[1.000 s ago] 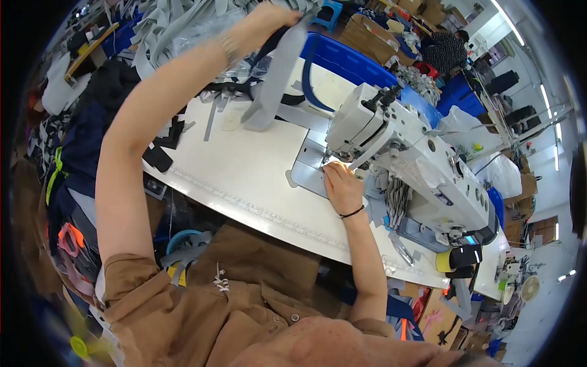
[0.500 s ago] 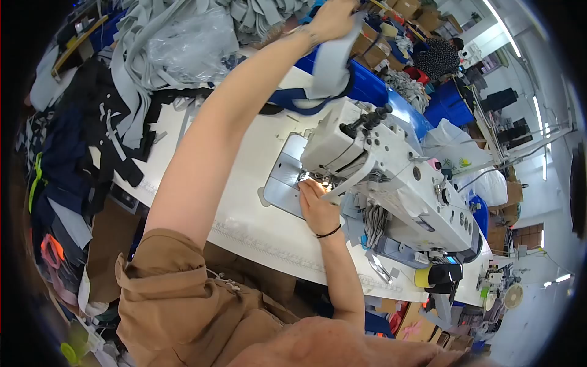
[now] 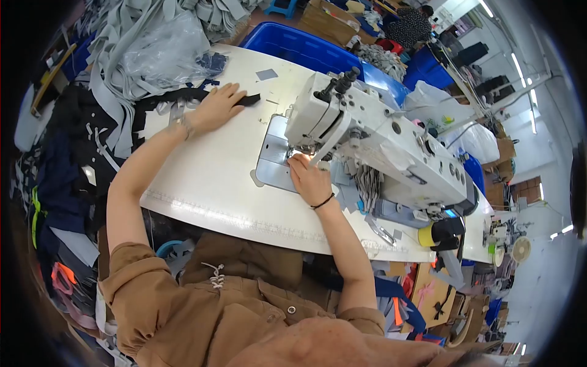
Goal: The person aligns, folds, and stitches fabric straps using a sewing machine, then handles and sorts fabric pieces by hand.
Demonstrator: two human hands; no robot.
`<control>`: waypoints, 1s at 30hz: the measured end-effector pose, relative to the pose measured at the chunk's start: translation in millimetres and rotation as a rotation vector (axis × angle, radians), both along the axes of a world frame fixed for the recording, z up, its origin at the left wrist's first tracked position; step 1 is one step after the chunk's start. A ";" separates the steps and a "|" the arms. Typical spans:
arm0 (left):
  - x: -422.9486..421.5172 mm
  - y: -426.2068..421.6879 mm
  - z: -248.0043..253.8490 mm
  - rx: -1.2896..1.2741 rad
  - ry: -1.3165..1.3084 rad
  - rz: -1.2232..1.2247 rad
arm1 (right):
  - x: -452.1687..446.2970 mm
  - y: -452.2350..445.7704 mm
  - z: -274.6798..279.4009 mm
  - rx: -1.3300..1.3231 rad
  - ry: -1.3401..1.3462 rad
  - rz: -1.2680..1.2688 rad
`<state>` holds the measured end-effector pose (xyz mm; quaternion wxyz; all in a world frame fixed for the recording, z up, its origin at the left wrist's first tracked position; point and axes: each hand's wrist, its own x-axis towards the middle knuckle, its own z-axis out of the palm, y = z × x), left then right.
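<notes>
My left hand (image 3: pixel 217 109) lies on the table with its fingers stretched and spread, holding nothing. Under and beside it runs a black fabric strip (image 3: pixel 247 100), its end showing past the fingers. My right hand (image 3: pixel 310 179) is at the needle area of a white sewing machine (image 3: pixel 385 144), fingers bent close together by the lit presser foot. Whatever those fingers hold, if anything, is too small to make out. The metal needle plate (image 3: pixel 272 162) reaches out to the left of them.
Grey straps (image 3: pixel 116 79) and a clear plastic bag (image 3: pixel 165 52) are heaped at the back left. Behind the table stands a blue bin (image 3: pixel 299 46). Metal snips (image 3: pixel 381 231) and grey pieces lie right of my right hand. Another person (image 3: pixel 408 27) is far back.
My left hand was stretched out at the far side with a grey and navy strap. It has let go and come back left onto the black strip. My right hand stays by the needle.
</notes>
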<state>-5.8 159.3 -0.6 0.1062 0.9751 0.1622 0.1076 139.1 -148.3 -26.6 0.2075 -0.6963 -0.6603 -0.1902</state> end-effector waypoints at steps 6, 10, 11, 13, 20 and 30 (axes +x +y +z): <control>-30.9 -9.2 -35.5 0.131 -0.210 0.015 | -5.1 -1.1 8.0 -0.136 -0.037 -0.013; -29.1 -13.4 -25.2 0.126 -0.258 -0.046 | -41.6 -22.9 45.6 -0.124 -0.119 0.072; -23.7 -11.7 -20.3 0.142 -0.282 -0.039 | -57.3 -34.8 53.8 -0.043 -0.121 0.094; 8.9 -15.5 -6.0 0.166 -0.342 -0.080 | -88.6 -66.2 59.0 0.005 -0.041 0.081; 141.4 79.2 -48.4 0.464 -0.118 -0.320 | -192.8 -222.7 8.3 0.157 0.120 -0.542; 75.9 74.1 -30.6 0.356 -0.121 0.036 | -328.0 -344.7 -24.5 0.339 0.071 -1.338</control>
